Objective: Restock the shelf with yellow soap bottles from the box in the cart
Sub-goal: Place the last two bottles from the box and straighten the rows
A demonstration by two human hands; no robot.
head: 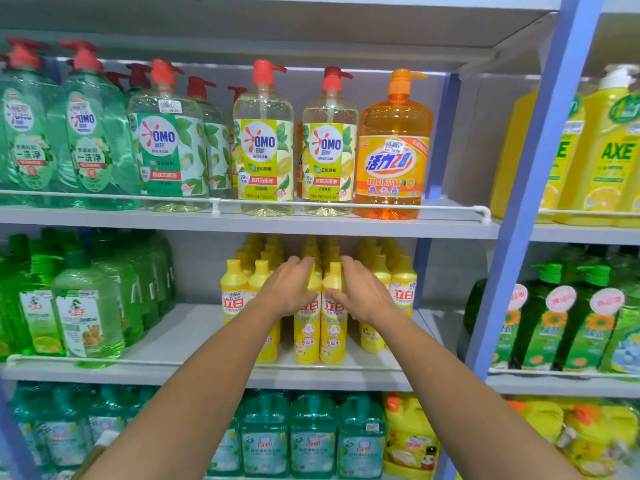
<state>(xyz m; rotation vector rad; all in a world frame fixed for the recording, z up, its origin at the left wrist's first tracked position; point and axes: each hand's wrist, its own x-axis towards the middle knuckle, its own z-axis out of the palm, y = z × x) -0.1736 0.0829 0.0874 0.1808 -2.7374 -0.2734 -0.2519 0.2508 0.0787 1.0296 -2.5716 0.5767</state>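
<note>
Several yellow soap bottles stand in rows on the middle shelf [194, 341], at the centre of the head view. My left hand [289, 287] grips the shoulder of one front bottle [306, 336], its fingers curled round the neck. My right hand [363, 292] grips the bottle beside it [333, 332], thumb at the front and fingers behind the cap. Both bottles stand upright on the shelf, touching each other. The box and the cart are out of view.
Green bottles [86, 320] fill the same shelf's left part, with a bare gap between them and the yellow rows. Pump bottles [263, 140] stand on the shelf above, teal bottles [311, 434] below. A blue upright post [519, 209] bounds the bay on the right.
</note>
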